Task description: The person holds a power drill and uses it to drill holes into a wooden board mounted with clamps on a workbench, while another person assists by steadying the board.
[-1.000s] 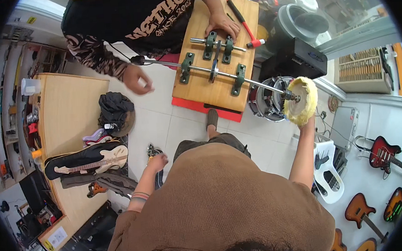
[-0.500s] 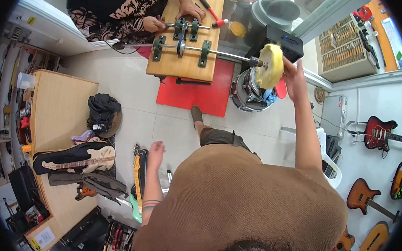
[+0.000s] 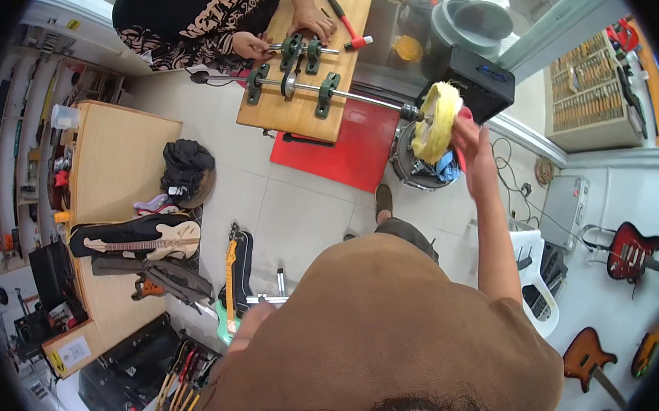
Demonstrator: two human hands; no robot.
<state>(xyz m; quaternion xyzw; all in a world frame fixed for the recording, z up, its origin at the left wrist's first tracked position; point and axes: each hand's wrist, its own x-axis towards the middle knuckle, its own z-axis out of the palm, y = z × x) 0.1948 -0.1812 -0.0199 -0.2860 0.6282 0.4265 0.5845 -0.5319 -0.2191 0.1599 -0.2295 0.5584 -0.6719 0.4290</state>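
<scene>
Yellow buffing wheel [image 3: 437, 121]; red mat [image 3: 349, 152]; green bearing blocks [image 3: 327, 95].

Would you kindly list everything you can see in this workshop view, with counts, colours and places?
Wooden board: one, tan, top centre, carrying green bearing blocks and a metal shaft.
Buffing wheel: one, yellow, on the shaft's end.
Hammer: one, red handle, on the board.
Red mat: one, under the board.
Drum: one, metal, below the wheel.
Wooden table: one, tan, left.
Cream guitar: one, in a black case on the table.
Green guitar: one, on the floor.
Wall guitars: a red one and an orange one, right.
Co-worker's hands: two, on the board.
Left hand: near the green guitar.
Right hand: raised at the wheel.
</scene>
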